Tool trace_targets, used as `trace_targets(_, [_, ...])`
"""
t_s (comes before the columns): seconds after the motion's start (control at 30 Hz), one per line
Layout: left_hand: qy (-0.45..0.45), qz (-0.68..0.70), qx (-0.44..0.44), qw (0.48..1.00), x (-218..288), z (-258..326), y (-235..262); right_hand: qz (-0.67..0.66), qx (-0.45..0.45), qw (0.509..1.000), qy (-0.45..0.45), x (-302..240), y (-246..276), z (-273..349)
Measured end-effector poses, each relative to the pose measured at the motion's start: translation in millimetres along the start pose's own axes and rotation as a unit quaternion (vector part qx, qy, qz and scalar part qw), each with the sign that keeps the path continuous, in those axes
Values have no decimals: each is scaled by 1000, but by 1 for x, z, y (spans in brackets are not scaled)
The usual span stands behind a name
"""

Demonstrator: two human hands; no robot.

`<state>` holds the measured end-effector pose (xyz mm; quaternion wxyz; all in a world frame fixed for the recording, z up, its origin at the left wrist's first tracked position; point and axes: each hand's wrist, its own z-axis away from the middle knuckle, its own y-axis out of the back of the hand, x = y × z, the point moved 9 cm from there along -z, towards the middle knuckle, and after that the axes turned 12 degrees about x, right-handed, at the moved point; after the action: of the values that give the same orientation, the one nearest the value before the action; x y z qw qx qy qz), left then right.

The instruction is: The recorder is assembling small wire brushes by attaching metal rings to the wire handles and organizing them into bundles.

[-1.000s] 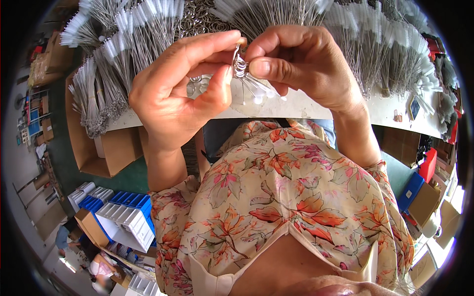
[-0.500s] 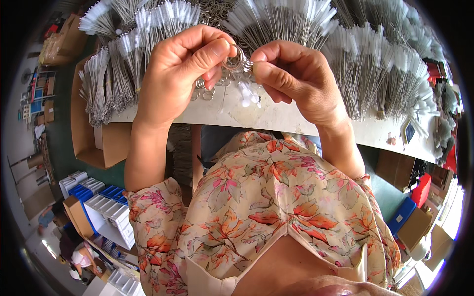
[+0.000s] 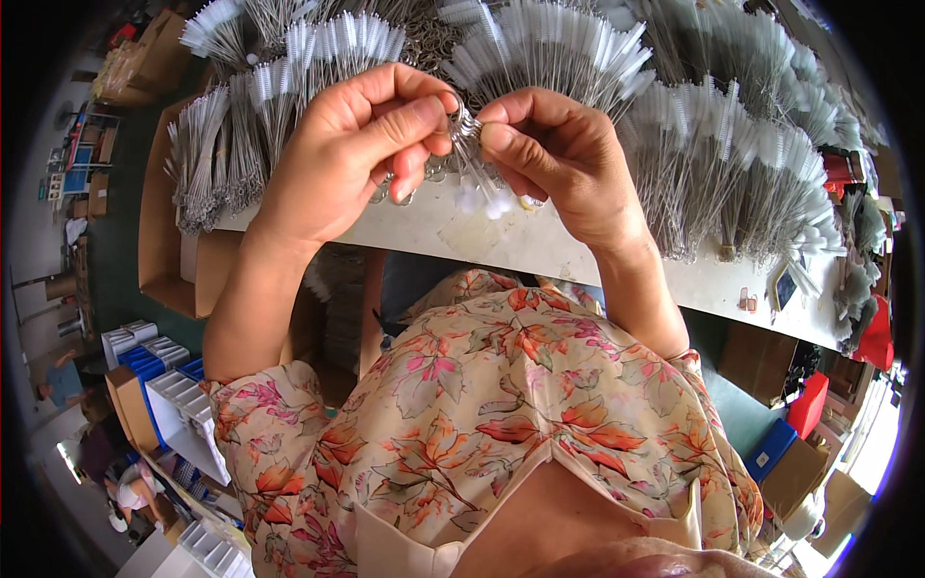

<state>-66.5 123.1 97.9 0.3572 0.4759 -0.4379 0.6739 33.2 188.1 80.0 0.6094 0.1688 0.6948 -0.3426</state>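
Note:
My left hand and my right hand meet above the white table, fingertips pinched together. Between them I hold a small bunch of thin wire brushes with white bristle tips that hang down toward the table. A metal ring shows under my left fingers. Both hands grip the bunch at its twisted-wire top. Large piles of the same wire brushes with white bristle ends cover the table beyond my hands.
An open cardboard box stands at the table's left end. Blue and white trays are stacked on the floor at lower left. Red and blue boxes and cardboard cartons sit at lower right. My floral blouse fills the foreground.
The view has shifted a little, so my hands sit slightly higher and further right over the table. They keep the same pinch on the brush bunch; the white tips now hang lower.

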Motion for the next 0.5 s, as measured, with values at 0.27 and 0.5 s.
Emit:
trace_targets(0.27, [-385,-424,34,819,52,25,-13,4,1,1000,4,1,-15,4])
trace_targets(0.5, [-177,149,100,968,5,17,23,17,39,986,159,10,-40,-1])
